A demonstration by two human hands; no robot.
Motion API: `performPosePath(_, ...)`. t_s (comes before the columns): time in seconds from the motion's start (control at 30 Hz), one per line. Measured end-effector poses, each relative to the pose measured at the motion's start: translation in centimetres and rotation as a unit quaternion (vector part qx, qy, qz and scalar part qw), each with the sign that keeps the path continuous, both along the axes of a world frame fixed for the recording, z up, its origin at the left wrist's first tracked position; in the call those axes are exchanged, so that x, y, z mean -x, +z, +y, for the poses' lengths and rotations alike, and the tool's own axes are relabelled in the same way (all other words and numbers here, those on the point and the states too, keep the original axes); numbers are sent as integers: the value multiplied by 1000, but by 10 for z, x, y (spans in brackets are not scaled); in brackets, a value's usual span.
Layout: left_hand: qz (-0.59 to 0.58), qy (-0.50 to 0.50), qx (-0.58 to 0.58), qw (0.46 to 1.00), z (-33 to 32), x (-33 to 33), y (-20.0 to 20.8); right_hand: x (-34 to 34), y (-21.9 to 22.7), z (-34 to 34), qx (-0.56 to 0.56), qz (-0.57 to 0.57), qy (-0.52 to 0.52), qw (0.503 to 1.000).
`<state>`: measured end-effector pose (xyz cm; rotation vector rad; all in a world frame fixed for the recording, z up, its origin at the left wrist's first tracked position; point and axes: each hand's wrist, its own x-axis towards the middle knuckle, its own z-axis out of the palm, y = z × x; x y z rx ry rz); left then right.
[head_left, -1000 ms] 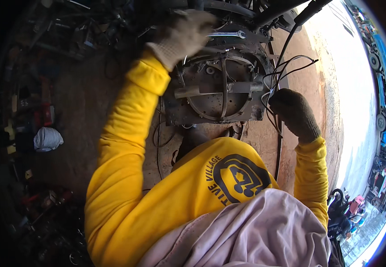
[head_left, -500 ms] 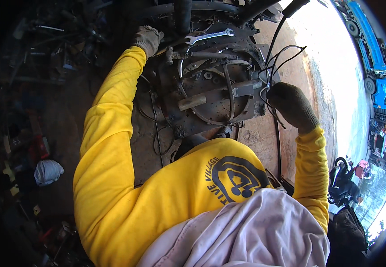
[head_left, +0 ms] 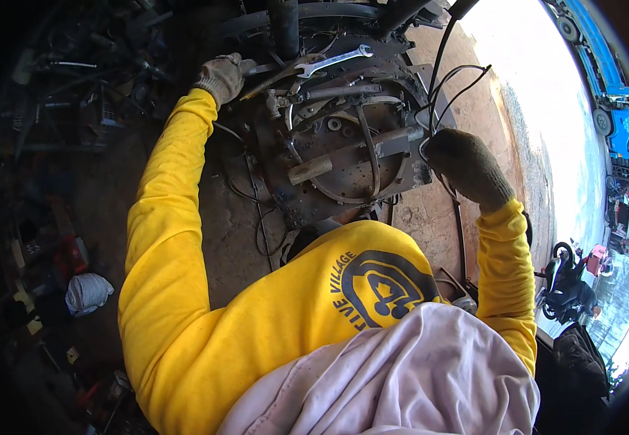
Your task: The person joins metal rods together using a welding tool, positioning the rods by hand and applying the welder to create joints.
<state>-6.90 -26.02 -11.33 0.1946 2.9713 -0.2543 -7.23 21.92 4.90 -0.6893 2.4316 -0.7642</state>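
My left hand (head_left: pixel 222 80), in a knitted work glove, is closed at the far left of a dark metal assembly (head_left: pixel 278 190). From its fingers a flat grey metal bar (head_left: pixel 261 69) points right. On the assembly lie an open-ended wrench (head_left: pixel 335 61), a hammer (head_left: pixel 274 106) and a long bar (head_left: pixel 310 171) with a brownish end. My right hand (head_left: pixel 470 168), also gloved, has curled fingers at the assembly's right side, next to thin black cables (head_left: pixel 436 93). Its fingertips are hidden, so what it grips, if anything, does not show.
Thick dark posts (head_left: pixel 282 29) rise at the far edge. Loose cables (head_left: pixel 259 217) lie on the brown floor left of the assembly. Dark metal clutter and a white cloth bundle (head_left: pixel 88 293) are at left. A motorcycle (head_left: pixel 565 286) and a blue truck (head_left: pixel 625 135) stand at right.
My left hand has moved left and slightly nearer, and the grey bar now shows at its fingers. My right hand has shifted slightly left. The whole view has shifted a little.
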Motion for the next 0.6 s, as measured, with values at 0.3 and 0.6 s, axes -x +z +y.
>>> performPosePath(0.3,22,73,-22,997,-25,-26,10,2,7,1,-24,-31,-15,999)
performPosePath(0.6,-45,142,-46,988,-44,-41,82,5,1,7,5,21,80,997)
